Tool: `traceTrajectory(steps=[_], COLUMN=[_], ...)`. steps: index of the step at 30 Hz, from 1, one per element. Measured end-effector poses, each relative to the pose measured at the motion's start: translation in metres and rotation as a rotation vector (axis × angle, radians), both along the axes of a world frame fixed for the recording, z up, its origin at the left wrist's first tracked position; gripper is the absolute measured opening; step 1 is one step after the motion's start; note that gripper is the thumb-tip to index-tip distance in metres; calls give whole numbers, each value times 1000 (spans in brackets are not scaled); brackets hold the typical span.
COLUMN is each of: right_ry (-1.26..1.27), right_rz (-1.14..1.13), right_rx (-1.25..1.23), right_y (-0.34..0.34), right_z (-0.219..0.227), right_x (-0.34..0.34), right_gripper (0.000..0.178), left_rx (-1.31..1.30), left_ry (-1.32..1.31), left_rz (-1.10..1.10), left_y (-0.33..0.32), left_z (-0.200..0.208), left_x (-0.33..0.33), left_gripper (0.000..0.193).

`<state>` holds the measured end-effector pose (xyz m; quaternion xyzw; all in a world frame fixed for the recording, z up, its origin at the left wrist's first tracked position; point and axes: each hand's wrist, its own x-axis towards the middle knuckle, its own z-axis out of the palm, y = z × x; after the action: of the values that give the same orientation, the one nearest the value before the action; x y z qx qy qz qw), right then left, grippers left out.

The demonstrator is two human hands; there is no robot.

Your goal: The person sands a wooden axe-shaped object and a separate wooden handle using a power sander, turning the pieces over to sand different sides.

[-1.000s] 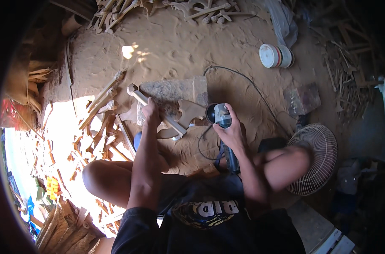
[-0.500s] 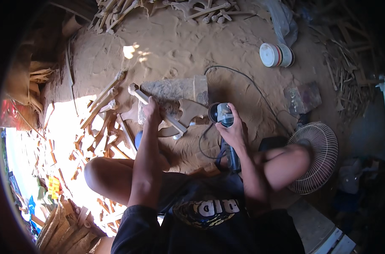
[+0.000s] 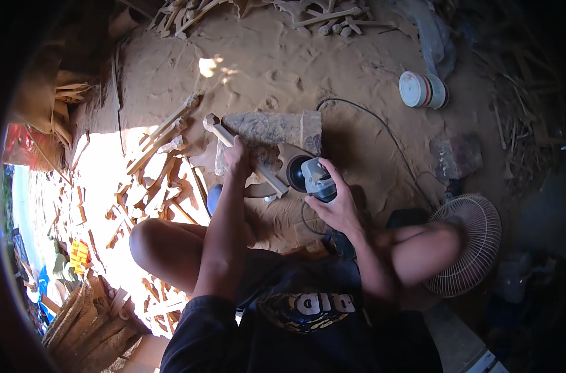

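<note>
My left hand (image 3: 236, 156) is closed round the middle of a long pale piece (image 3: 270, 178) with squared sides and a knobbed far end; it looks like bone. It slants over a rough stone block (image 3: 264, 126) on the sandy ground. My right hand (image 3: 340, 208) grips the head of a grey-blue angle grinder (image 3: 320, 180), whose body runs back toward my right knee. The grinder's dark round disc (image 3: 296, 174) is close to the near end of the piece; I cannot tell whether they touch. A flat, curved pale piece (image 3: 289, 152) lies against the block behind the disc.
A pile of similar long pieces (image 3: 152, 180) lies at left in bright sun, more at the far edge. A black cable (image 3: 382, 124) loops across the sand at right. A white tub (image 3: 416, 90), another block (image 3: 457, 155) and a caged fan (image 3: 472, 248) stand on the right.
The grinder has moved left toward the near end of the long piece, and its disc has turned to face that piece. My left hand keeps its hold. The whole view has shifted slightly.
</note>
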<state>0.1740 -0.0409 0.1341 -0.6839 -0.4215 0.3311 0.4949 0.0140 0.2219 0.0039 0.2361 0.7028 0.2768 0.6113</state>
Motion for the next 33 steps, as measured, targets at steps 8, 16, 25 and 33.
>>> traceTrajectory(steps=[8, 16, 25, 33], right_ry=[37, -45, -36, -64], right_rz=[60, -1, -34, -11], right_rx=[-63, -53, -72, -117], right_y=[1, 5, 12, 19], right_z=[9, 3, 5, -7], right_x=[-5, -8, 3, 4], right_gripper=[85, 86, 86, 88], left_rx=[-49, -27, 3, -9], left_ry=[-5, -27, 15, -25], left_rz=[8, -23, 26, 24], left_y=[-1, -3, 1, -3], left_z=[12, 12, 5, 7], left_x=[4, 2, 1, 2], left_gripper=[41, 44, 47, 48])
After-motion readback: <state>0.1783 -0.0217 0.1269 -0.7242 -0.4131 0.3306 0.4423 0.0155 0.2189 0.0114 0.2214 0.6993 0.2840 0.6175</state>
